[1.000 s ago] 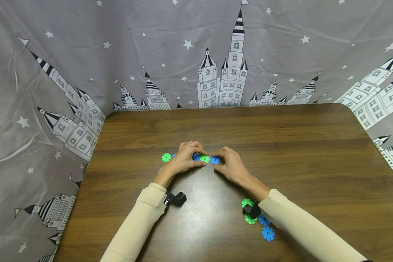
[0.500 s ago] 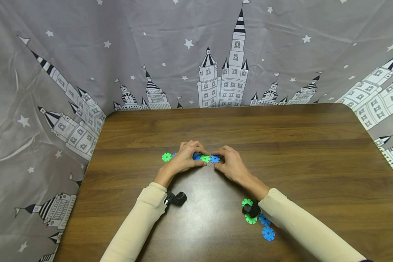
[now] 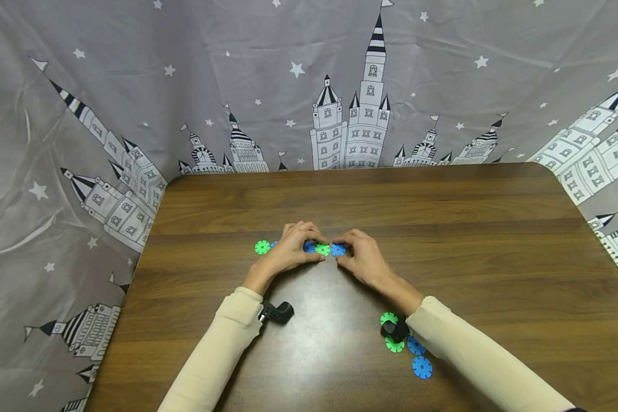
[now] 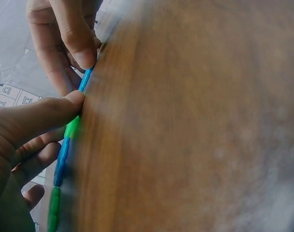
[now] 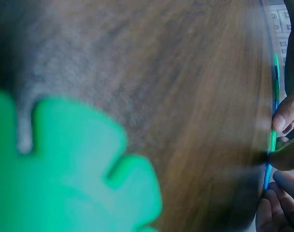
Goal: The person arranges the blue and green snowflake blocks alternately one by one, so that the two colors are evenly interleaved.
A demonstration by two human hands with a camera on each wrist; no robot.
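Observation:
My left hand (image 3: 292, 247) pinches a green notched disc (image 3: 322, 249) between thumb and fingers, near the middle of the table. Facing it, my right hand (image 3: 364, 258) grips a blue notched disc (image 3: 337, 250) by its edges. The two discs meet edge to edge. Under and beyond my left hand the row carries on, with another blue disc (image 3: 309, 246) and an end green disc (image 3: 262, 247) at the far left; part is hidden by the hand. In the left wrist view the row shows edge-on, alternating blue and green, low along the wood.
Loose discs lie near my right forearm: a lower blue disc (image 3: 422, 367), a second blue disc (image 3: 416, 345) and green discs (image 3: 395, 345) partly covered by the black wrist camera (image 3: 394, 330). Behind the brown table (image 3: 443, 200) hangs a grey castle-print curtain (image 3: 257, 74).
The blue disc in my right hand has shifted slightly away from me, level with and against the green disc. During the last half second, both hands look nearly still.

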